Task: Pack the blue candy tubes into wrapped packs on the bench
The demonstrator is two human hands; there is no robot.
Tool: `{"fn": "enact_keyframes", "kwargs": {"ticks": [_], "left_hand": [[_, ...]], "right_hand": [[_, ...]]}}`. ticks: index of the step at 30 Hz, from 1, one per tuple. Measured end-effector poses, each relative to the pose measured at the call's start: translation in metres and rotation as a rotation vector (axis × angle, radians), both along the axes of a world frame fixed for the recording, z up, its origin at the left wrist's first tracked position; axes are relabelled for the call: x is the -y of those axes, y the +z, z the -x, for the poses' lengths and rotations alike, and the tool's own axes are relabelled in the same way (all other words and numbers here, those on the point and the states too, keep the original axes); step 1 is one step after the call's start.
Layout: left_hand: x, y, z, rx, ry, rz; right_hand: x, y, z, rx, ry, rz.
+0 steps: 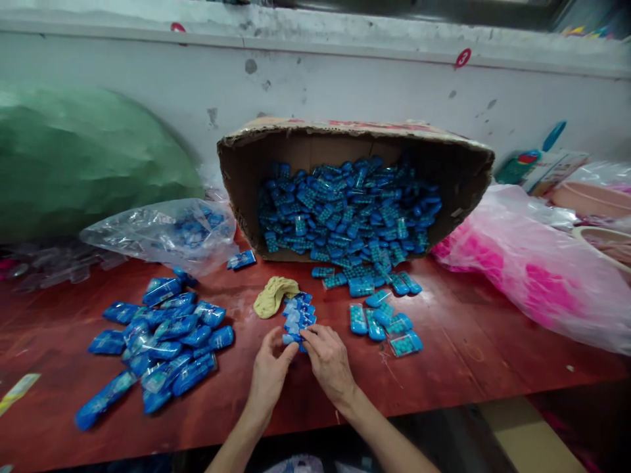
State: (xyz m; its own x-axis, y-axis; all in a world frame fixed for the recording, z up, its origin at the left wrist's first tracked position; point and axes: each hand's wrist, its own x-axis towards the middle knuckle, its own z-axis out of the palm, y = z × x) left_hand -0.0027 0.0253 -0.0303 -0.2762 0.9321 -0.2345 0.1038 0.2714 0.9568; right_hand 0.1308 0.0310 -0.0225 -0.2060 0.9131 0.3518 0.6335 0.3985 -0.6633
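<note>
On the red table (468,341), your left hand (269,371) and right hand (329,358) together pinch a row of blue packets (297,317) near the tipped cardboard box (355,197).

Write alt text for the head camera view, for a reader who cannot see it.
Two bare hands, left hand and right hand, meet on a row of small blue packets on a red table. Behind them a tipped cardboard box spills loose blue packets; a heap of bagged packets lies to the left.
</note>
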Motion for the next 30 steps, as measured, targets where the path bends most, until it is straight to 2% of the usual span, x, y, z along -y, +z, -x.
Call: {"fn": "enact_keyframes", "kwargs": {"ticks": [3,6,8,9,13,18,24,27,29,30], "left_hand": [[-0.005,0.004,-0.002,0.223,-0.044,0.066],[-0.009,0.005,0.002,0.287,-0.056,0.063],[-0.009,0.005,0.003,0.314,-0.082,0.086],[-0.009,0.006,0.003,0.352,-0.087,0.096],[-0.007,0.011,-0.002,0.574,-0.095,0.126],[-0.008,0.007,-0.006,0.485,0.007,0.141],[-0.014,0.009,-0.011,0.567,0.043,0.191],[-0.015,0.013,-0.009,0.614,-0.005,0.223],[-0.014,0.016,-0.005,0.660,-0.048,0.248],[-0.014,0.017,-0.003,0.674,-0.051,0.262]], "right_hand": [[-0.002,0.005,0.005,-0.372,0.043,0.212],[-0.011,0.003,0.005,-0.759,0.015,0.575],[-0.016,0.001,0.003,-0.896,0.044,0.731],[-0.018,0.000,0.002,-0.922,0.064,0.759],[-0.019,0.000,0.003,-0.940,0.042,0.716],[-0.015,-0.002,0.008,-0.897,-0.032,0.648],[-0.009,0.000,0.021,-0.763,-0.195,0.496],[-0.007,0.011,0.013,-0.519,-0.159,0.402],[-0.009,0.021,-0.003,-0.221,-0.157,0.299],[-0.011,0.025,-0.014,-0.051,-0.218,0.231]]}}
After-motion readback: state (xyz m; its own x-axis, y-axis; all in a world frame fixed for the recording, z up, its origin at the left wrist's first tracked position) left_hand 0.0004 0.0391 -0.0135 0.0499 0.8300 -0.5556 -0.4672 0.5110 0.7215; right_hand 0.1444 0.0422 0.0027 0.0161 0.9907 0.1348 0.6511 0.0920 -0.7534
